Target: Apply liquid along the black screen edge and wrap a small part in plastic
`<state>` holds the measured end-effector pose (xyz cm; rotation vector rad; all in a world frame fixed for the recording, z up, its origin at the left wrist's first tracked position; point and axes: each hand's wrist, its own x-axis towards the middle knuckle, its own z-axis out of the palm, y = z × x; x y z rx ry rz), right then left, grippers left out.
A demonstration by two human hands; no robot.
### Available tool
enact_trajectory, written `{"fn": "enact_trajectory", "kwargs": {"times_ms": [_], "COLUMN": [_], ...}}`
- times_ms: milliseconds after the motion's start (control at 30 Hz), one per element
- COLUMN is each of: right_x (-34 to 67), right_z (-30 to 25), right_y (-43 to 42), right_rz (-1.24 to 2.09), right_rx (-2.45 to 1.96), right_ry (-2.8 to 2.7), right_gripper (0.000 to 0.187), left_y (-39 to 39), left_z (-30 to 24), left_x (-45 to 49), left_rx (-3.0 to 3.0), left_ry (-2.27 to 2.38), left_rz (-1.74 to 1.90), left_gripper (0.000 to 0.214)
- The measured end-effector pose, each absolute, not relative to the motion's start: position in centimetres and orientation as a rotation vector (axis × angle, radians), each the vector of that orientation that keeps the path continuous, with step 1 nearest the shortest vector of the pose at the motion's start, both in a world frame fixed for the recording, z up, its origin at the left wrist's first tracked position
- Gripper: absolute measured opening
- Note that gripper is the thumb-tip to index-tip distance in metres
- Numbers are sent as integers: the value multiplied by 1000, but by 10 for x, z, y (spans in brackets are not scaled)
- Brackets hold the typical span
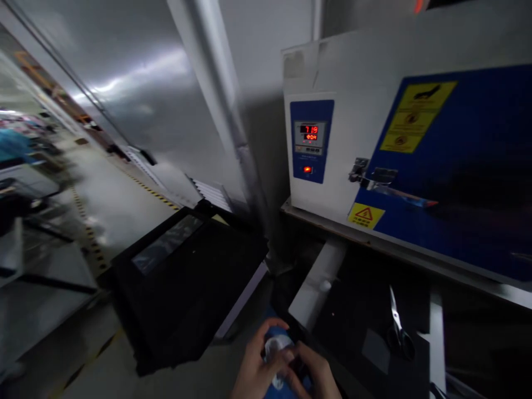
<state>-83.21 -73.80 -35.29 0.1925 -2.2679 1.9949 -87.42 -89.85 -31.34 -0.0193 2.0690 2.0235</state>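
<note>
One whitish round object [276, 344] sits at the bottom centre of the frame, cupped by the left hand [258, 359], apparently to steady it, while the right hand [308, 367] lays bent fingers over it; whether these pinch, I cannot tell. Scissors [396, 322] lie in the open drawer [353, 302], lower right, probably for easy reach.

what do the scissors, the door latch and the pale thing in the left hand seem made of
Scissors: shiny grey blades suggest steel; black handles are probably plastic. Door latch: likely polished metal, given its bright reflections. Pale thing in the left hand: its whitish sheen hints at plastic, but blur and partial cover leave that open.
</note>
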Motion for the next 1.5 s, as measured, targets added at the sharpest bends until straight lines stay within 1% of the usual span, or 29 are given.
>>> {"fn": "enact_trajectory", "kwargs": {"times_ms": [100, 200, 367, 500, 567, 633, 700, 767, 800, 900, 1000, 1067, 1133, 1233, 1333, 1467, 1500], "right_x": [-846, -851, -844, -837, -836, -836, -837, -837, -836, -835, -834, -835, -834, -829, -818, -807, -807], "right_z": [-331, -317, -314, -314, -314, -315, -319, -323, -325, -332, -338, -341, -343, -347, -357, -374, -378], "right_y": [-736, -740, -750, -761, -766, -768, -767, -764, -764, -770, -785, -794, -800, -802, -798, -793, -793], "right_rz": [2057, 2118, 2223, 2276, 2299, 2288, 2204, 2048, 1956, 1644, 1311, 1159, 1104, 1176, 1316, 1375, 1371], "right_rx": [373, 311, 88, 163, 206, 171, 37, -77, -71, 150, 347, 428, 485, 468, 365, 274, 274], "right_ry": [-2291, -2241, -2141, -2212, -2240, -2221, -2170, -2161, -2187, -2321, -2465, -2555, -2596, -2582, -2592, -2656, -2666], "right_gripper": [48, 48, 41, 37, 35, 37, 38, 34, 30, 18, 18, 17, 19, 24, 15, 13, 9], "left_y": [-912, -922, -928, -924, -923, -925, -929, -935, -938, -943, -946, -949, -951, -953, -953, -951, -951], "left_z": [-305, -293, -284, -283, -285, -288, -295, -304, -309, -325, -337, -344, -349, -355, -355, -356, -357], "left_x": [-872, -868, -866, -863, -861, -857, -853, -850, -848, -841, -834, -832, -834, -841, -847, -844, -842], "left_rx": [-107, -180, -323, -298, -241, -208, -175, -105, -66, 21, 96, 111, 33, -182, -303, -334, -340], "left_ry": [2178, 2254, 2310, 2295, 2337, 2406, 2505, 2667, 2770, 3068, 3219, 3179, 3044, 2790, 2597, 2502, 2513], "left_rz": [2040, 2027, 2056, 2086, 2043, 1963, 1852, 1699, 1605, 1329, 1224, 1263, 1336, 1514, 1688, 1729, 1726], "left_gripper": [63, 58, 58, 61, 58, 54, 45, 34, 34, 44, 37, 34, 34, 30, 27, 28, 29]}}
